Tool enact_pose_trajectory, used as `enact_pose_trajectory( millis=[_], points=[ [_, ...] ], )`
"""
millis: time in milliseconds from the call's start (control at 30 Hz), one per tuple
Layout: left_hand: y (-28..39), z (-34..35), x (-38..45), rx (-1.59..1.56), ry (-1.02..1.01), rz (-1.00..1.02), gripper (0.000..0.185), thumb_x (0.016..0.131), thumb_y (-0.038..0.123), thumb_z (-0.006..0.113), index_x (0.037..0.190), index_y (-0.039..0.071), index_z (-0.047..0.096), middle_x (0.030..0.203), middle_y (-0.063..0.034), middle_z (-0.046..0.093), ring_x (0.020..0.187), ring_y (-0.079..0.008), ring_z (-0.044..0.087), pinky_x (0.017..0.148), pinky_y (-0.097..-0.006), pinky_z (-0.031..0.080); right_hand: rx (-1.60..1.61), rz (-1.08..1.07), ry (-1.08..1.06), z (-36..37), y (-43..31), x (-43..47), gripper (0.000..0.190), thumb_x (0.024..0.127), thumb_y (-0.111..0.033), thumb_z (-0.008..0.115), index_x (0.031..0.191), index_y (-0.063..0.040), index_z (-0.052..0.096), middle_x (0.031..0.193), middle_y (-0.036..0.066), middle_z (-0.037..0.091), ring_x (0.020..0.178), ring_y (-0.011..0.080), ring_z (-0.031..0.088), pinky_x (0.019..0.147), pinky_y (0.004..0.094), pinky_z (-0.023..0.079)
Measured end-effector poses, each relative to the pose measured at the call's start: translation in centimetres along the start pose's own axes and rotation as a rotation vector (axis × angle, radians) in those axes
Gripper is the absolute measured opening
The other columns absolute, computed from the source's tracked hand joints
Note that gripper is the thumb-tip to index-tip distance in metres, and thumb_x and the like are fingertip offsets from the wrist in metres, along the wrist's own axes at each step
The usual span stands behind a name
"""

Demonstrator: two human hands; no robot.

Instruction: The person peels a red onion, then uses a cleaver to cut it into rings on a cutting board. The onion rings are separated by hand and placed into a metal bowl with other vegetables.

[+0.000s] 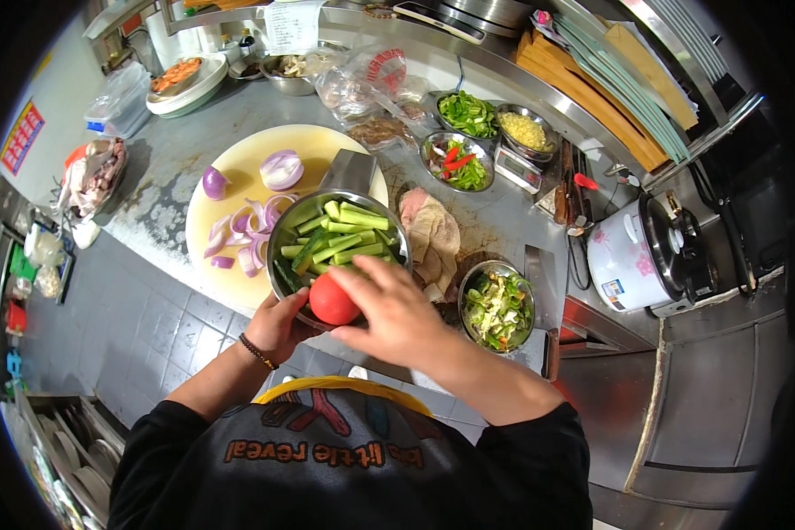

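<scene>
My left hand [277, 326] grips the near left rim of a metal bowl [275, 233] full of cut cucumber sticks [348, 242]. A red tomato [333, 299] rests at the bowl's near side, and my right hand [394, 311] lies against it with spread fingers; whether it grips the tomato is unclear. The bowl is held over the right part of a round cutting board [238, 156]. On the board lie sliced purple onion [242, 225], a halved onion [281, 169] and a smaller onion piece [214, 182]. The broad blade of a cleaver [349, 172] shows behind the bowl, its handle hidden.
Right of the board lie pale meat pieces [430, 232] and a bowl of sliced green peppers [497, 308]. Behind stand bowls of vegetables [464, 162], a kitchen scale [517, 169] and plastic bags [371, 93]. A rice cooker [626, 255] is at right, a meat tray [96, 175] at left.
</scene>
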State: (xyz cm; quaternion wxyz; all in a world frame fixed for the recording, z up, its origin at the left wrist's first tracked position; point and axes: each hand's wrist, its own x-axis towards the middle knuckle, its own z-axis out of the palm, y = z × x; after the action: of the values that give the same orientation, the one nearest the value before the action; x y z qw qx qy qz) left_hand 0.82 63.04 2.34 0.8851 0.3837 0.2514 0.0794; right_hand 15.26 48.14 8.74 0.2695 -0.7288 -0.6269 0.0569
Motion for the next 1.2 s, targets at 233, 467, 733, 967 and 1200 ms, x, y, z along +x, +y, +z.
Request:
enact_pose_trajectory(
  millis=[233, 467, 733, 967, 1200],
  points=[
    [-1.6, 1.4, 1.4, -0.021, -0.059, -0.058, 0.036, 0.095, 0.023, 0.043, 0.127, 0.007, 0.045, 0.115, -0.0109, 0.057, 0.1, -0.0239, 0.06, 0.079, -0.0379, 0.054, 0.052, -0.137, 0.122, 2.0, 1.7, 0.0, 0.062, 0.07, -0.032, 0.074, 0.122, -0.007, 0.052, 0.118, 0.017, 0.05, 0.102, 0.0349, 0.05, 0.092, 0.0431, 0.042],
    [-2.3, 1.0, 1.7, -0.089, 0.065, -0.074, 0.041, 0.093, 0.023, 0.047, 0.129, 0.002, 0.04, 0.122, -0.0157, 0.054, 0.108, -0.0311, 0.057, 0.092, -0.0494, 0.047, 0.707, 0.397, 0.283, -5.7, 9.8, -0.7, 0.052, 0.076, -0.028, 0.073, 0.118, -0.005, 0.052, 0.106, 0.012, 0.058, 0.095, 0.0212, 0.059, 0.082, 0.0332, 0.049],
    [-2.5, -0.2, 0.6, -0.134, 0.146, 0.001, 0.044, 0.093, 0.024, 0.046, 0.129, -0.001, 0.04, 0.12, -0.0181, 0.056, 0.106, -0.0318, 0.059, 0.091, -0.0482, 0.048, 0.193, 0.65, 0.499, -4.9, 31.7, 3.9, 0.057, 0.073, -0.039, 0.073, 0.114, -0.003, 0.056, 0.103, 0.015, 0.062, 0.092, 0.0249, 0.061, 0.084, 0.0344, 0.047],
    [-1.3, 0.9, -0.1, -0.214, 0.246, 0.048, 0.038, 0.091, 0.015, 0.047, 0.124, -0.003, 0.044, 0.116, -0.0175, 0.058, 0.103, -0.0301, 0.06, 0.09, -0.0464, 0.049, -0.482, 0.65, 0.285, -2.4, 39.1, 10.5, 0.062, 0.072, -0.044, 0.071, 0.119, -0.009, 0.053, 0.112, 0.017, 0.06, 0.108, 0.0336, 0.052, 0.093, 0.0421, 0.04],
    [-0.7, -0.5, -0.4, -0.203, 0.222, 0.081, 0.041, 0.086, 0.011, 0.049, 0.126, -0.001, 0.043, 0.116, -0.0176, 0.058, 0.101, -0.0295, 0.061, 0.088, -0.0445, 0.05, -0.619, 0.628, 0.19, -1.4, 36.4, 11.3, 0.067, 0.079, -0.032, 0.065, 0.135, -0.009, 0.039, 0.134, 0.018, 0.044, 0.13, 0.0334, 0.032, 0.108, 0.0424, 0.025]
  ],
)
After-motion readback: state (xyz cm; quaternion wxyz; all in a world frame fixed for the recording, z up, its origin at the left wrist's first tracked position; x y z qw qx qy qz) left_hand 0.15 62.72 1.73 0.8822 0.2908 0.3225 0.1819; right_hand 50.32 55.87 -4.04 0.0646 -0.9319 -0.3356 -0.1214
